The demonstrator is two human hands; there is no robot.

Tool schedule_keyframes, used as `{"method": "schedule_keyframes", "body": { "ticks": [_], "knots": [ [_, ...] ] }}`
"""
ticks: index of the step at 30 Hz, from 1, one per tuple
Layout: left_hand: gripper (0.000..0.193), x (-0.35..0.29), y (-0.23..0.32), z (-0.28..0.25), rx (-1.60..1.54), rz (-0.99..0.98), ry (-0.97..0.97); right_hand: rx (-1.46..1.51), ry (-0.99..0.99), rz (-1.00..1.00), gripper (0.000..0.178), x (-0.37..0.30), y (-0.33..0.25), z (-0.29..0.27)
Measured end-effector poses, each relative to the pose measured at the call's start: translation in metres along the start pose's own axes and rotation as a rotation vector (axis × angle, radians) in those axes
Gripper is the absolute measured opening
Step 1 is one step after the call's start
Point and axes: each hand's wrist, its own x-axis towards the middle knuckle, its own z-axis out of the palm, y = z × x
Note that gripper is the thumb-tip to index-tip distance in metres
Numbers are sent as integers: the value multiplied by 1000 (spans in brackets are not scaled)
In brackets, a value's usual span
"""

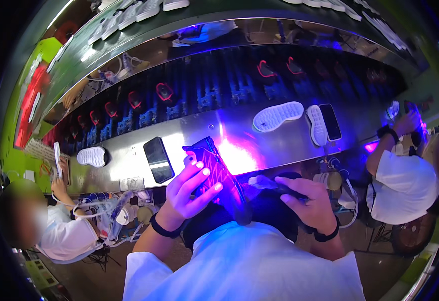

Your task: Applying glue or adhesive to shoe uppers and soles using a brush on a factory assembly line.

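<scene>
I have the left hand (192,188) on the near side of the bench (194,131), its fingers pressed along the left side of a dark shoe (224,178) and grasping it; its thumb is hidden from me. The shoe sits tilted in front of the person's body, at the bench's near edge, with its open collar end up toward the bench, its rounded toe down toward the white shirt (249,261), and pink and violet light across its side. In the right hand (307,198) I see the fingers closed on the dark handle of a brush (262,182), whose pale bristles point left, right by the shoe; from this angle I cannot tell whether they touch it. On the bench I count a dark phone (158,160) left of the shoe, a white sole (92,156) farther left, another white sole (278,116) beyond to the right, and a third white sole (317,125) just beside a second phone (330,122). Behind them runs a dark, blue-lit rack (209,98) carrying red-rimmed pieces (164,92). I also see a co-worker seated at left (74,231) and another at right (405,188).
</scene>
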Motion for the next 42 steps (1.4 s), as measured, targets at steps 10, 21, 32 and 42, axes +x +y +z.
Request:
{"method": "schedule_keyframes", "body": {
  "ticks": [10,21,32,42],
  "knots": [
    [51,23,16,10,85,196,-73,-35,-36,-103,47,-9,15,-20],
    [50,39,24,43,37,145,-144,125,-24,-18,47,-30,62,-22],
    [38,36,18,35,104,236,0,187,120,120,44,-31,76,-14],
    [38,27,8,20,152,208,8,135,40,66,40,-12,75,0]
  ]
}}
